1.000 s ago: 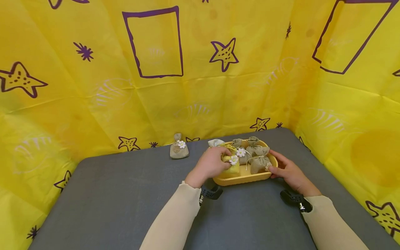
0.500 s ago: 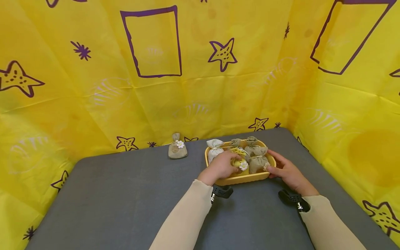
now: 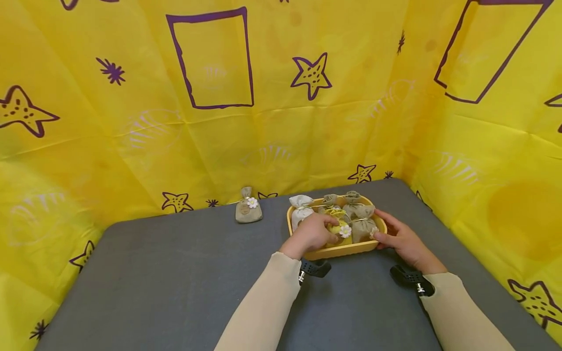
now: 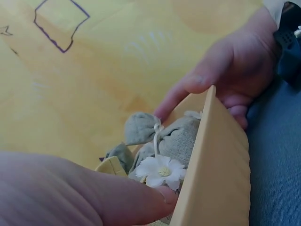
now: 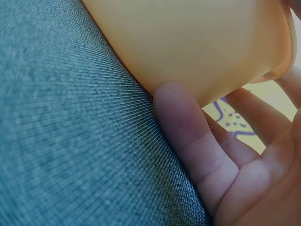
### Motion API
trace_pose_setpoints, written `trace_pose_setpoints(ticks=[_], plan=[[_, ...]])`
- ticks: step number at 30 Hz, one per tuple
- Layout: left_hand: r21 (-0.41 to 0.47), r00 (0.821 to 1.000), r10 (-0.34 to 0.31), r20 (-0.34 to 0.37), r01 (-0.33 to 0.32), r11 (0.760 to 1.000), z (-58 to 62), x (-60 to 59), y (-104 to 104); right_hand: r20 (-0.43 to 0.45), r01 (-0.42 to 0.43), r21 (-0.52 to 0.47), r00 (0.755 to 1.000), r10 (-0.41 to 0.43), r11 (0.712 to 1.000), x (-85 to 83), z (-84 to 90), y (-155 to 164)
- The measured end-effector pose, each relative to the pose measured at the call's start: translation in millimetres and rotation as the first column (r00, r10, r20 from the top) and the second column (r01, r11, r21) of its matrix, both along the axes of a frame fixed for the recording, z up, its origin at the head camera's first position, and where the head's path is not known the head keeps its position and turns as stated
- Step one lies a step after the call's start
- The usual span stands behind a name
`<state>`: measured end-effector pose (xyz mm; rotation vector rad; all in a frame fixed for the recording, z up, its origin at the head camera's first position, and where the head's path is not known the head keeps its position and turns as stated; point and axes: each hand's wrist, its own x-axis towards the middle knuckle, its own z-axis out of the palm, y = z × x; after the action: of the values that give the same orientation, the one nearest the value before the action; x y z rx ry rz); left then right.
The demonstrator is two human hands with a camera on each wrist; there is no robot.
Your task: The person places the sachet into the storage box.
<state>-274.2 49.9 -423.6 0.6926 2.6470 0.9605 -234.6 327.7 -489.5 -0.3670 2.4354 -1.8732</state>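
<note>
In the head view my left hand [image 3: 311,233] reaches over the front left of a yellow oval tray [image 3: 342,252], gripping a small yellow drawstring pouch [image 3: 346,240] with a white flower. The left wrist view shows the thumb close under a white flower [image 4: 162,172], near the tray's inner wall; the pouch's lower part is hidden. My right hand [image 3: 401,243] holds the tray's right end, thumb at the rim and other fingers along the outer wall. Beside the yellow pouch stands a grey-brown pouch [image 3: 362,231]; a white pouch [image 3: 302,213] fills the left end.
More grey-brown pouches [image 3: 352,207] stand along the tray's back. A single grey-brown pouch [image 3: 249,213] with a white flower stands on the grey table [image 3: 175,273], left of the tray by the yellow patterned cloth [image 3: 272,126].
My left hand has moved right with the yellow pouch, placing it against the grey-brown pouch and uncovering the white one. The right hand keeps its hold on the tray.
</note>
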Motion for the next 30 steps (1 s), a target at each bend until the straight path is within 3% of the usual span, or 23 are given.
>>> trace_pose_setpoints(ticks=[10,16,19,24,30], plan=[[0.048,0.998,-0.027,0.062,0.024,0.999,1.0,-1.6,-2.3,0.005,-0.003,0.001,1.0,0.003,1.0,-1.5,1.0,-0.3],[0.049,0.999,-0.023,0.029,0.021,0.999,6.8,4.3,-17.1,0.009,-0.013,0.002,1.0,0.013,1.0,-2.8,1.7,-0.8],[0.144,0.999,-0.005,0.043,-0.002,0.99,9.3,9.1,-32.1,0.01,-0.006,0.007,1.0,0.006,1.0,-2.7,1.8,-1.0],[0.314,0.995,0.074,0.064,-0.09,0.945,13.9,19.0,-66.7,0.0,-0.01,0.019,1.0,0.01,1.0,-1.5,-0.1,0.1],[0.29,0.977,0.212,0.003,-0.204,0.935,11.3,28.0,-122.6,0.003,0.002,0.027,1.0,-0.002,1.0,-1.3,-2.6,1.5]])
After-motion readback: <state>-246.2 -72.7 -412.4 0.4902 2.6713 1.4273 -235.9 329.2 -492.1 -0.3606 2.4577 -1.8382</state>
